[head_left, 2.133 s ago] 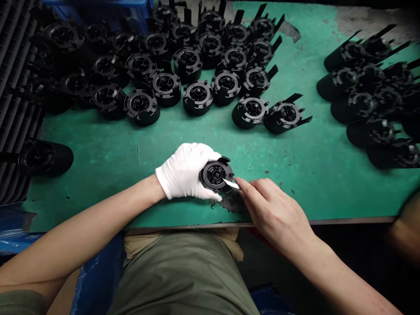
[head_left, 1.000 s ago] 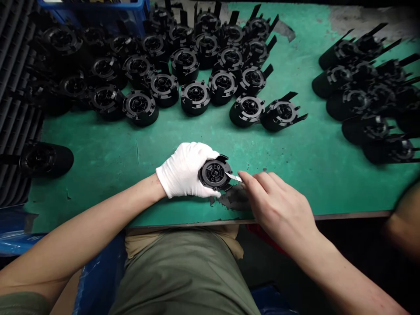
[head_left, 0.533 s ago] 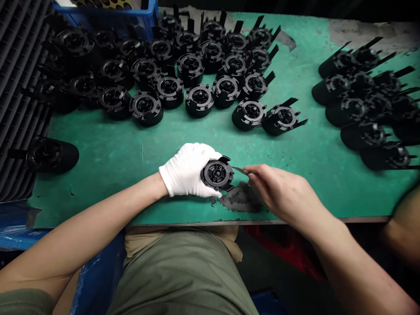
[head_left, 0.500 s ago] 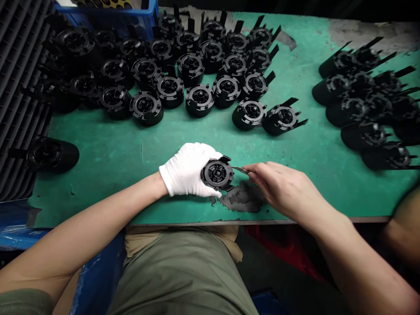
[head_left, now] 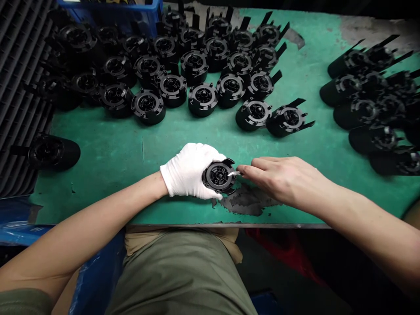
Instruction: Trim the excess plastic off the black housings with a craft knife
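My left hand [head_left: 192, 170], in a white glove, is wrapped round a round black plastic part [head_left: 219, 176] near the front of the green table. The part's face with rings and small holes points up toward the camera. My right hand [head_left: 274, 175] is bare and pinches a thin metal blade [head_left: 234, 173]. The blade's tip lies over the right side of the part's face; whether it touches is too small to tell. My right fingers hide the rest of the tool.
Many black cylindrical parts [head_left: 203, 99] stand across the back of the green table [head_left: 157, 140]. Another group [head_left: 354, 113] lies at the right, and one part [head_left: 54, 152] lies far left. Behind are a blue bin [head_left: 114, 17] and a ribbed dark rack [head_left: 19, 109]. A worn patch [head_left: 246, 200] marks the front.
My right hand has moved left, bringing the blade from the part's right edge over its face. My left hand keeps its hold on the part. The view has shifted slightly.
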